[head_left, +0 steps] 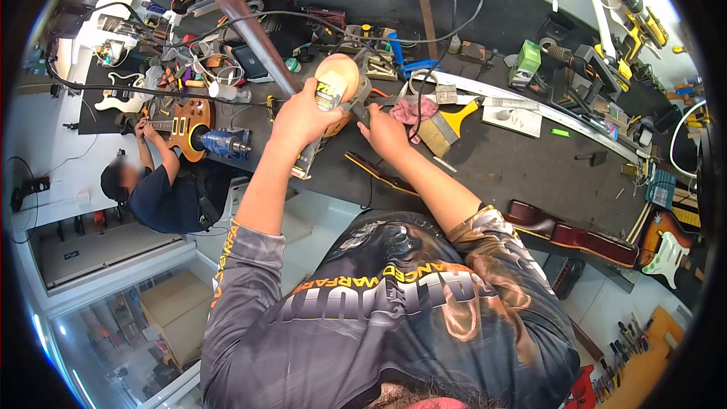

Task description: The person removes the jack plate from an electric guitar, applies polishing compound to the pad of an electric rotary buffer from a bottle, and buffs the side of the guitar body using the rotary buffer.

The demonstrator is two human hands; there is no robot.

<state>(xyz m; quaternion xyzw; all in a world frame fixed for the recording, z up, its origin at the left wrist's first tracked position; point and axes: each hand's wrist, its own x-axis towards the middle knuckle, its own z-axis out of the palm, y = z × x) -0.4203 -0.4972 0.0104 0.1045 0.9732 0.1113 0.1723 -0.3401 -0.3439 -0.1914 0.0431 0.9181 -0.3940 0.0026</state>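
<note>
My left hand [303, 117] is closed around a yellow-and-black tool that looks like a disc sander [329, 94], its round tan pad facing up. My right hand [384, 134] is closed at the tool's dark right side; its fingertips are partly hidden. A long brown tapered piece [254, 34] slants away just beyond my left hand, and I cannot tell whether it touches the tool. To the right of my right hand lie a pink cloth [413, 110] and a wide brush [443, 132] with a yellow handle. A dark, thin-edged object [379, 173] lies at the bench edge below my hands.
A blue cordless drill [223, 144] lies on the left. Past it, another person [163, 189] holds a wooden electric guitar [193, 130]. A long metal straightedge [560, 117] crosses the bench at right, near a green box [525, 65]. A dark red guitar [572, 235] lies along the front edge. Cables hang overhead.
</note>
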